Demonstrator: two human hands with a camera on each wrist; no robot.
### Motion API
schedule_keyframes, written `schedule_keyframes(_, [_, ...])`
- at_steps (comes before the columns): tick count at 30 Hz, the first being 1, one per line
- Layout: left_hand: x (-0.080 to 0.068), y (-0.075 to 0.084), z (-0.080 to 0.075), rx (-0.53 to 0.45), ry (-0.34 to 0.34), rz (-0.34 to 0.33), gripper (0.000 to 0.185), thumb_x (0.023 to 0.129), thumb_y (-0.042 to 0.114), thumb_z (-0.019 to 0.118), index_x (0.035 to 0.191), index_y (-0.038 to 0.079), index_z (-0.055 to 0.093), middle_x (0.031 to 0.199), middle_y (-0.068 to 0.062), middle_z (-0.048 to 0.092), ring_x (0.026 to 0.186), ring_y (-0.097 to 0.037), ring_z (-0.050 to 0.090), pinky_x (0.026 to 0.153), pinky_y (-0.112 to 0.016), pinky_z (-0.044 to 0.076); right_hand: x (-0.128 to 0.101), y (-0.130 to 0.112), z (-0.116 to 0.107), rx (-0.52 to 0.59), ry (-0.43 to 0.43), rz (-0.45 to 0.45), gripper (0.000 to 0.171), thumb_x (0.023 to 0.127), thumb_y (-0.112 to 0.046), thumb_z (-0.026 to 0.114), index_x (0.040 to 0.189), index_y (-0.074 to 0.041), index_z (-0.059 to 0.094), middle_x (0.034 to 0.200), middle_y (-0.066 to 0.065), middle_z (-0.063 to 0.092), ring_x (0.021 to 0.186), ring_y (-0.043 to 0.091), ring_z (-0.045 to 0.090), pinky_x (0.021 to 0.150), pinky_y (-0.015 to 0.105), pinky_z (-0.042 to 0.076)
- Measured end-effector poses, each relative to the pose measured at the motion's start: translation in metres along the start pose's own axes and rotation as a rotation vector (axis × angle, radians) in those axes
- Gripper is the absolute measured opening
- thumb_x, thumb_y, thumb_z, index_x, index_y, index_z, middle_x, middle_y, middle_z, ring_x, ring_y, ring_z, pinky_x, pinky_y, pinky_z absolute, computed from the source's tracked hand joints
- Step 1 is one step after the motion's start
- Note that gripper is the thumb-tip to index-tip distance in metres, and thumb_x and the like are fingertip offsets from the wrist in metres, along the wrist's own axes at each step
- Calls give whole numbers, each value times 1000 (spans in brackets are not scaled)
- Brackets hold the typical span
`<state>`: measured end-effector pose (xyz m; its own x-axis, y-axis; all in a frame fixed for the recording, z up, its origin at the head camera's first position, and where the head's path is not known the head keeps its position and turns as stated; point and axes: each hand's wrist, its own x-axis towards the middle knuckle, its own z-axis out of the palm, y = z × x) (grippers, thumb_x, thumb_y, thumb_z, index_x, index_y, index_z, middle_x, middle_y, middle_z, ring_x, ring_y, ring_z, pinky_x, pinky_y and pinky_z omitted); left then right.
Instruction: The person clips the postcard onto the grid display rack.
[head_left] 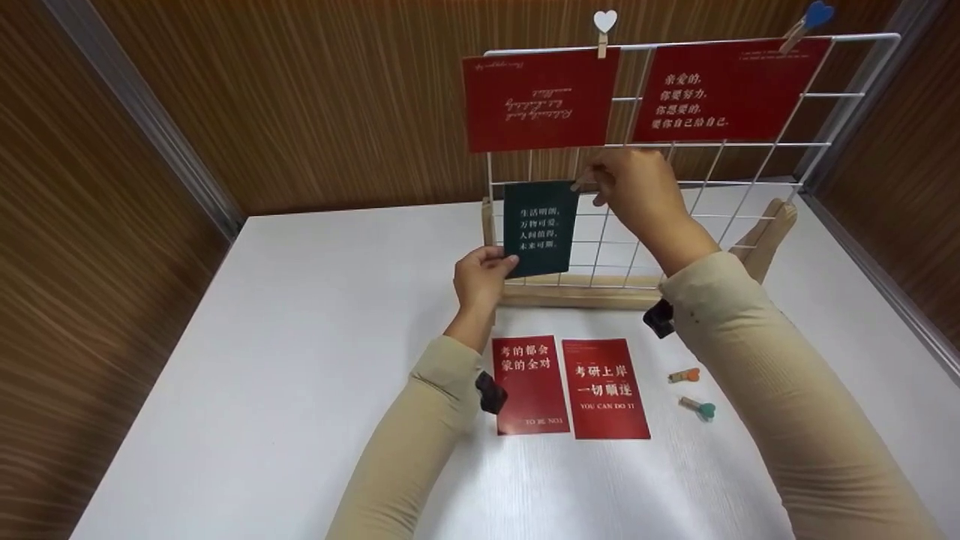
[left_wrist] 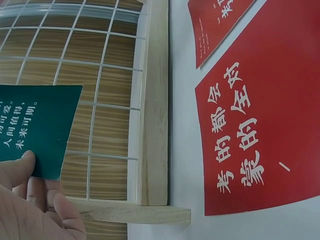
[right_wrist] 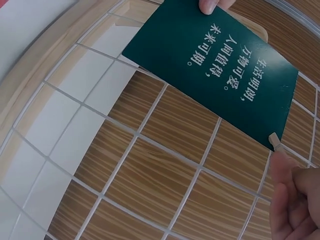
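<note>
Right hand (right_wrist: 295,200) pinches clip (right_wrist: 274,141) | head view: hidden

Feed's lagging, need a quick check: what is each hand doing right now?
Left hand: pinching the bottom corner of the green card.
Right hand: fingers pinching a small wooden clip at the card's top corner.

Both arms wear long beige sleeves of a soft knit. The left sleeve (head_left: 409,442) ends in a ribbed cuff just short of the wrist, and the right sleeve (head_left: 757,367) bears a few small dark specks near its cuff. A small black device is strapped under each wrist: the left wrist camera (head_left: 491,393) and the right wrist camera (head_left: 659,317). Both hands are bare.
</note>
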<state>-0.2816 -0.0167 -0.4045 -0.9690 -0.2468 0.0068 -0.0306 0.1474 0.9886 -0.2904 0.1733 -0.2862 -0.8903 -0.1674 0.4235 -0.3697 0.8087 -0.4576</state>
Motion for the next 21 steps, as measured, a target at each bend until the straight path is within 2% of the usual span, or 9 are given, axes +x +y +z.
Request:
schedule_keyframes(4, [-1, 0, 0, -2, -6, -1, 12, 84, 9, 73, 94, 2, 69, 86, -6, 70, 82, -15, 64, 69, -24, 49, -1, 0, 3, 4, 7, -10, 19, 95, -8, 59, 111, -1, 66, 101, 14, 68, 84, 27, 69, 76, 39, 55])
schedule_keyframes(10, [-2, 0, -1, -2, -4, -4, 11, 84, 8, 73, 92, 3, 69, 86, -6, 70, 82, -15, 64, 69, -24, 49, -5, 1, 8, 54, 48, -7, 32, 90, -13, 66, 120, -1, 63, 107, 15, 68, 99, 30, 65, 84, 43, 52])
schedule_keyframes(16, [-2, -1, -1, 14, 8, 6, 11, 84, 10, 73, 93, 4, 70, 87, -5, 69, 83, -15, 63, 70, -25, 49, -13, 5, 16, 121, 97, 7, 41, 90, -25, 68, 122, -2, 60, 105, 13, 69, 95, 29, 67, 81, 42, 53])
schedule_keyframes(21, [-4, -1, 0, 56, 51, 49, 12, 84, 13, 73, 94, 6, 70, 86, -3, 68, 83, -14, 62, 71, -26, 49, -19, 7, 22, 147, 132, 43, 51, 89, -27, 69, 132, -3, 54, 114, 11, 66, 82, 25, 67, 75, 38, 54])
